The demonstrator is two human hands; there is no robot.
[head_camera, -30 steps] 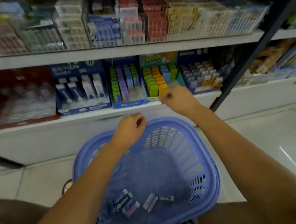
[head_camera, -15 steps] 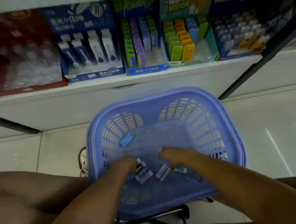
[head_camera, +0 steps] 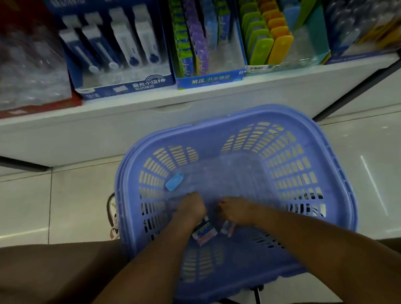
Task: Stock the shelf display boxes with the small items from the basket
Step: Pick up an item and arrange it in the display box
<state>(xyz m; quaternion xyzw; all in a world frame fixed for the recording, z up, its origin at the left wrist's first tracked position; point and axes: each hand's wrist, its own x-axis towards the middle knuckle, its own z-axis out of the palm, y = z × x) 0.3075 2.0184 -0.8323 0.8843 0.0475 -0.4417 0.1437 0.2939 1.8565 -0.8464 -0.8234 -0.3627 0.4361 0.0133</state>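
Left hand (head_camera: 192, 208), right hand (head_camera: 237, 212) low in basket (head_camera: 209, 138) over small items (head_camera: 204, 232); fingers hidden, grip cannot be told; hasty grab may spill pieces through slots, leave stray blue piece (head_camera: 174, 182).

Both hands are down from shelf height. A second ago the right hand (head_camera: 236, 211) was at the green and yellow display box (head_camera: 321, 37) and the left hand (head_camera: 192, 207) hung above the rim. Now both are inside the basket (head_camera: 240, 172), low centre of frame, over the small packets (head_camera: 204, 232). The top shelf is out of view.
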